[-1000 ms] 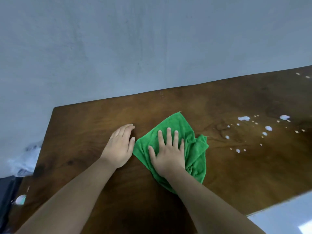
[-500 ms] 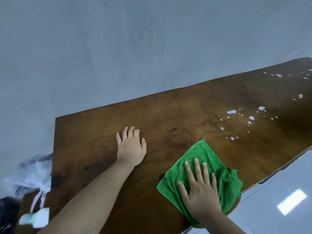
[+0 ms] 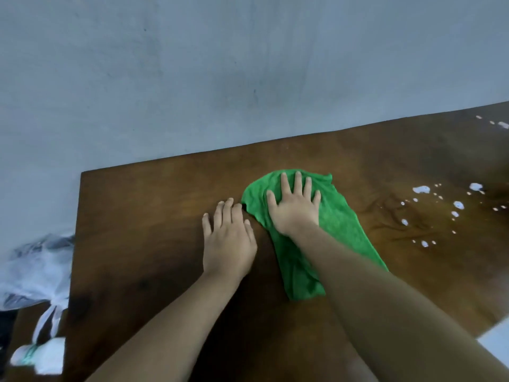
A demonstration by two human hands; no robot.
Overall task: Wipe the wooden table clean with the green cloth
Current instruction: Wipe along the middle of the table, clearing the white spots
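The green cloth (image 3: 336,230) lies stretched out on the dark wooden table (image 3: 143,216), reaching from the far middle back toward me. My right hand (image 3: 296,208) presses flat on the cloth's far end, fingers spread. My left hand (image 3: 228,241) rests palm down on the bare wood just left of the cloth, holding nothing. White foam spots (image 3: 451,210) are scattered on the wood to the right of the cloth.
A grey wall (image 3: 220,78) runs along the table's far edge. A white plastic bag (image 3: 35,266) sits beyond the table's left edge. The near right edge of the table drops to a pale floor (image 3: 495,340).
My right hand has pushed the cloth from the near right edge forward to the far middle of the table, stretching it out. My left hand has stayed flat on the wood.
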